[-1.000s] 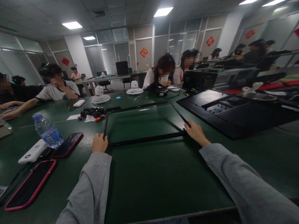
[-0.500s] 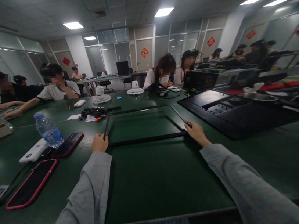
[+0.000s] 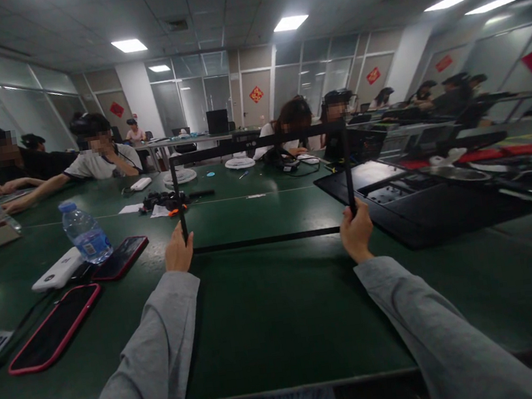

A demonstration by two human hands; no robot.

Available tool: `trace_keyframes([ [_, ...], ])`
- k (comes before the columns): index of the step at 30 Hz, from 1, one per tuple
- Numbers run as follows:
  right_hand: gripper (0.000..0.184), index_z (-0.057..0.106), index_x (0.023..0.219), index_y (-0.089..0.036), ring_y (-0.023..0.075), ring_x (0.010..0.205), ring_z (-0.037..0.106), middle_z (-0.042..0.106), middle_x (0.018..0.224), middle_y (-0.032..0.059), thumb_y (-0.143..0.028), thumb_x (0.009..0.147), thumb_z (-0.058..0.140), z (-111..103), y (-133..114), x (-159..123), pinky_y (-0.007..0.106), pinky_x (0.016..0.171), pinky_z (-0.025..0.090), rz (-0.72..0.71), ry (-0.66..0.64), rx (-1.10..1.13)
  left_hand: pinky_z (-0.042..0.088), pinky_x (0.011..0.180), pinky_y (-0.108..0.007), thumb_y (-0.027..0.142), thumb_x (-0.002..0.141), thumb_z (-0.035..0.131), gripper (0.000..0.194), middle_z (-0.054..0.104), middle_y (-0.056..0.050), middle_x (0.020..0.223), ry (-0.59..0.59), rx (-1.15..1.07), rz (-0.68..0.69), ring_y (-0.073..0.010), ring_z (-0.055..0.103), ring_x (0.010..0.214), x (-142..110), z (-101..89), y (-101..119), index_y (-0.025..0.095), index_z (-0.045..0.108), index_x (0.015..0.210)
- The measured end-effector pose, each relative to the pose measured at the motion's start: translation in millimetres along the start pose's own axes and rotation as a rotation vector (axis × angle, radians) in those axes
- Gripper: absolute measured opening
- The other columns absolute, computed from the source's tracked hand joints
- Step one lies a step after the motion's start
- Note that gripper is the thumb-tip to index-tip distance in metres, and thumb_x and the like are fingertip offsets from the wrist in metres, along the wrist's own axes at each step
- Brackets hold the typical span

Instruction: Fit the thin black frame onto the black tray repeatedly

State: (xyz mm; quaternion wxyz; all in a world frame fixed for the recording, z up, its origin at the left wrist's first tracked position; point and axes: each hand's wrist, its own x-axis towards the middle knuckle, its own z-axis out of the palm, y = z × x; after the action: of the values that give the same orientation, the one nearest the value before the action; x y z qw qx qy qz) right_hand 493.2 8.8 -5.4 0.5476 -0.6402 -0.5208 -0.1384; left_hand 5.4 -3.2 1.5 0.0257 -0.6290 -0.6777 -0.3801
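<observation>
A thin black rectangular screen bezel (image 3: 266, 240) is held up in front of me, tilted toward upright, and the table shows through its opening. A small pale mark sits on its top bar. My left hand (image 3: 179, 251) grips the left side low down, near the corner. On the opposite side bar, my right hand (image 3: 356, 231) is closed around the lower part, the thumb up along it. To the right of my right hand lies a large black panel (image 3: 459, 205), flat on the green table (image 3: 287, 315).
Left are a water bottle (image 3: 87, 234), a white power bank (image 3: 59, 268), a dark phone (image 3: 122, 258) and a pink-edged phone (image 3: 56, 329). Beyond the bezel lie black parts (image 3: 162, 202) and white fans (image 3: 240, 162). Several people sit across the table.
The bezel has swung up from lying low and nearly flat to standing steeply; its top edge has risen. My right hand has turned and moved slightly right; the left has barely shifted.
</observation>
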Motion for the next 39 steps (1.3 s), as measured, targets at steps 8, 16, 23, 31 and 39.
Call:
trace_keyframes([
  [8,0.052,0.041,0.142,-0.008,0.0296,0.125,0.051,0.056,0.128,0.0213,-0.035,0.099,0.027,-3.8,-4.3,0.4,0.049,0.106,0.038,-0.022,0.033,-0.009,0.051,0.091,-0.039,0.043,0.097,0.047,0.063,0.063,-0.015,0.131,-0.056,-0.02,-0.005,-0.026,0.068,0.103,2.0,3.2,-3.7,0.016,0.033,0.152],
  [16,0.052,0.042,0.142,-0.011,0.0301,0.126,0.052,0.055,0.133,0.0201,-0.035,0.099,0.028,-1.7,-1.2,-0.2,0.047,0.105,0.04,0.004,0.002,-0.047,0.052,0.089,-0.041,0.042,0.098,0.045,0.06,0.066,-0.014,0.126,-0.073,-0.001,-0.02,-0.0277,0.068,0.102,1.0,1.7,-0.4,0.019,0.034,0.152],
  [23,0.05,0.051,0.136,-0.011,0.0306,0.111,0.059,0.062,0.123,0.0188,-0.035,0.094,0.038,6.5,7.3,-1.3,0.044,0.096,0.044,0.043,-0.139,-0.085,0.05,0.089,-0.038,0.04,0.101,0.035,0.055,0.066,-0.014,0.128,0.108,0.048,-0.036,-0.0282,0.067,0.106,-2.1,-6.0,8.7,0.019,0.036,0.152],
  [31,0.049,0.048,0.137,-0.013,0.0296,0.097,0.063,0.067,0.112,0.0172,-0.033,0.092,0.042,8.3,12.7,-1.9,0.041,0.086,0.045,0.107,-0.343,-0.108,0.049,0.089,-0.036,0.043,0.102,0.032,0.057,0.063,-0.015,0.133,0.18,0.069,-0.018,-0.0278,0.067,0.106,-3.4,-10.0,10.2,0.019,0.035,0.153],
  [39,0.052,0.05,0.139,-0.014,0.0287,0.095,0.062,0.068,0.103,0.0141,-0.03,0.09,0.043,9.5,13.4,-1.1,0.042,0.087,0.045,0.09,-0.223,-0.072,0.05,0.088,-0.036,0.04,0.1,0.037,0.052,0.069,-0.013,0.121,0.019,0.164,-0.016,-0.0273,0.066,0.105,-1.4,-7.0,3.6,0.02,0.044,0.148],
])
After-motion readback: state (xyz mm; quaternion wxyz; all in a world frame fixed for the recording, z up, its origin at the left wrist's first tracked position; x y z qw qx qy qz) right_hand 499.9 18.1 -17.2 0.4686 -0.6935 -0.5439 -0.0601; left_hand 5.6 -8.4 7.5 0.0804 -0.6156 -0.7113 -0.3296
